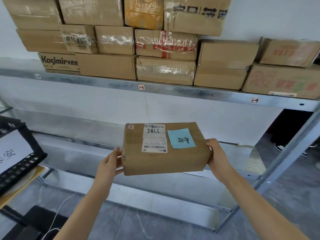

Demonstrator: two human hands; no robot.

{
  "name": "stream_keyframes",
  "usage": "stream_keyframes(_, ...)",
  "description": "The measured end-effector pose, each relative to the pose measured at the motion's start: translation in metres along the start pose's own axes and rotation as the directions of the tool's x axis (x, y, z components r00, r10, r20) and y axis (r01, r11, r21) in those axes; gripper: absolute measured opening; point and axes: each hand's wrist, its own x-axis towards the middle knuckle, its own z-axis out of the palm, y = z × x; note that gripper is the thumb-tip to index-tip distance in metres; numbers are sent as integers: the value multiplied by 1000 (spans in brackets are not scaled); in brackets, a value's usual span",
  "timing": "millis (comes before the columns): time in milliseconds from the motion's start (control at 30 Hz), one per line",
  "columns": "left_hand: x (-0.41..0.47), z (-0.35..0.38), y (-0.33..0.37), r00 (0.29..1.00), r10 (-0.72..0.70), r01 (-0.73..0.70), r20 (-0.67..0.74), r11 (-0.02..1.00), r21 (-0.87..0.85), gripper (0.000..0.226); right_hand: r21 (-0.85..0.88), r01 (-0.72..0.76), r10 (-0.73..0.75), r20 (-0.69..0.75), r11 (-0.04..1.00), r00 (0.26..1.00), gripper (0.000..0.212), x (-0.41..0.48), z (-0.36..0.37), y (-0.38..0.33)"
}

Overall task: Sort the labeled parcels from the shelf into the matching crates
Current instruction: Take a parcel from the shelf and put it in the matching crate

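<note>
A brown cardboard parcel [164, 160] is held in the air in front of the lower shelf. On its top are a white shipping label reading 7786 [154, 137] and a blue sticky note [181, 138] with handwriting. My left hand [109, 163] grips the parcel's left end, thumb on the side. My right hand [216, 155] grips its right end, fingers curled round the corner. A black plastic crate [19, 163] with a white handwritten sign stands at the left edge.
The metal shelf [155, 90] above carries several stacked cardboard boxes [166, 54], with small tags 1-3 and 1-4 on its edge. A lower shelf board [78, 146] runs behind the parcel. A white cable [58, 210] lies on the grey floor. Someone's shoes [278, 147] show at right.
</note>
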Motion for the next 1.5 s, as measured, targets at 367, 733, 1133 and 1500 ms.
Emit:
stream_keyframes(367,14,-15,13,998,-51,50,30,999,18,69,-48,80,-76,85,996,993,26,25,30,3)
stream_keyframes(733,47,-80,10,962,-46,-18,-270,973,-230,40,-61,-110,125,369,992,921,47,35,141,13)
stream_keyframes(1133,62,-199,20,912,-52,-90,-408,943,-321,59,-45,-334,285,633,942,719,48,11,361,52)
stream_keyframes(1500,76,-394,49,849,74,-149,-523,984,-102,60,-147,-275,294,713,950,636,40,6,550,69)
